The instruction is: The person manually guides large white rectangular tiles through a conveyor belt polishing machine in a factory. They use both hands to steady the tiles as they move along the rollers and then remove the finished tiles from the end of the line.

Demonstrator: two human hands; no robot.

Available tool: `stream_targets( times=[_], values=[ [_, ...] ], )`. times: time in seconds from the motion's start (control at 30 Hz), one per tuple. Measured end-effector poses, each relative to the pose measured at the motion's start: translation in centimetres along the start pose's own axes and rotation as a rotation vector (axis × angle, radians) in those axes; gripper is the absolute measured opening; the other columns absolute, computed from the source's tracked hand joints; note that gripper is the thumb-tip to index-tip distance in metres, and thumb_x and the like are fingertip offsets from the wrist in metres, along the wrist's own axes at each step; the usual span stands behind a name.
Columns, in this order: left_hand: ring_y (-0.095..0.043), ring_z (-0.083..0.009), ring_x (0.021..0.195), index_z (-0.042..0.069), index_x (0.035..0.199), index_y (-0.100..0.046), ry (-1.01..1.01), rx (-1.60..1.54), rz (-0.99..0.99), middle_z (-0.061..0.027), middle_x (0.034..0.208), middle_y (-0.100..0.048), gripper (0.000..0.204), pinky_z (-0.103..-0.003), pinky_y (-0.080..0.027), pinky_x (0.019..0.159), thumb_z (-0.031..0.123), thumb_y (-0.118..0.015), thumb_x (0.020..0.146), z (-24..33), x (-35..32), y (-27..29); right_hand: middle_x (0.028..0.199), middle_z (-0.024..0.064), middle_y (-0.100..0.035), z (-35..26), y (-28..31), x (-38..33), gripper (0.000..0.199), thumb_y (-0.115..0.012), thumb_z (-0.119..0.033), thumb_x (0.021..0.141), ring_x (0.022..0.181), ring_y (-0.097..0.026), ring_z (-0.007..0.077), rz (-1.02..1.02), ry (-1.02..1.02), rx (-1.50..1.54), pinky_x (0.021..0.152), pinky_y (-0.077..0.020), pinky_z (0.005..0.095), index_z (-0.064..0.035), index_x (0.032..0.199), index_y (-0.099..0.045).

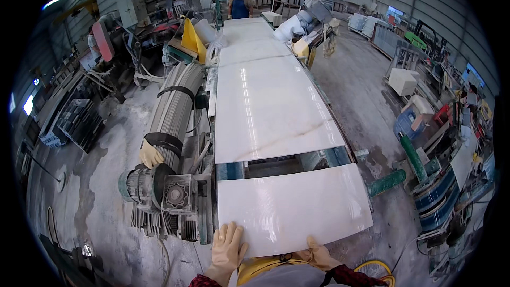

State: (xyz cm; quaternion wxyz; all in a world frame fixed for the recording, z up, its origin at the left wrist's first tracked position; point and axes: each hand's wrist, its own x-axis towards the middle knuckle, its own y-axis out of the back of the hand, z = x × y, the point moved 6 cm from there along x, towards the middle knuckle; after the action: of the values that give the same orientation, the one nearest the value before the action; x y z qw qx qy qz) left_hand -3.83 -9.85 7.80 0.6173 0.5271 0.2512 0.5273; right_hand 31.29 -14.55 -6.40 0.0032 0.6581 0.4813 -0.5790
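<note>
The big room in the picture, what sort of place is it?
Probably a stone-working factory. Glossy white marble-like slabs lie in a row on a long machine, a dusty geared motor sits beside it, and tall corrugated metal walls stand behind.

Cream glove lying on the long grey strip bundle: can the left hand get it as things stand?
Probably not without leaning or stepping: the grey boxy metal gearbox sits between the cream-gloved left hand and the cream glove, though nothing seems to cover the glove's top.
</note>
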Motion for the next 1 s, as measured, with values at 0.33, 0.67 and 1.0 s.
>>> stream_targets(
  times=[0.33,0.67,1.0],
  values=[
    [-0.054,-0.0527,0.162,0.003,0.166,-0.065,-0.032,0.097,0.075,-0.027,0.175,-0.062,0.067,-0.068,-0.041,0.139,0.029,-0.084,0.107,-5.9,10.0,-2.0,0.17,0.0224,-0.069,1.1,0.9,0.3,0.06,-0.073,-0.03,0.129,0.155,-0.073,0.0397,-0.078,0.108,-0.061,0.13,-0.0674,0.0569,0.0015,0.175,-0.053],
    [-0.057,-0.0557,0.16,0.0,0.163,-0.067,-0.039,-0.05,0.281,-0.0294,0.172,-0.066,0.055,-0.063,-0.044,0.14,0.015,-0.082,0.112,-12.3,21.0,-2.0,0.161,0.0196,-0.076,2.0,1.8,0.5,0.064,-0.08,-0.035,0.125,0.142,-0.081,0.0355,-0.009,0.201,-0.119,0.121,-0.0724,0.0585,0.0003,0.173,-0.055],
    [-0.077,-0.0515,0.133,0.002,0.15,-0.077,-0.213,-0.378,-0.019,-0.0283,0.142,-0.084,0.039,-0.057,-0.062,0.116,0.03,-0.066,0.124,-6.8,27.2,-3.3,0.173,0.0202,-0.069,2.0,1.4,0.3,0.062,-0.072,-0.036,0.129,0.153,-0.075,0.0354,-0.022,0.184,-0.167,0.126,-0.071,0.0548,-0.0006,0.177,-0.052]
  ],
)
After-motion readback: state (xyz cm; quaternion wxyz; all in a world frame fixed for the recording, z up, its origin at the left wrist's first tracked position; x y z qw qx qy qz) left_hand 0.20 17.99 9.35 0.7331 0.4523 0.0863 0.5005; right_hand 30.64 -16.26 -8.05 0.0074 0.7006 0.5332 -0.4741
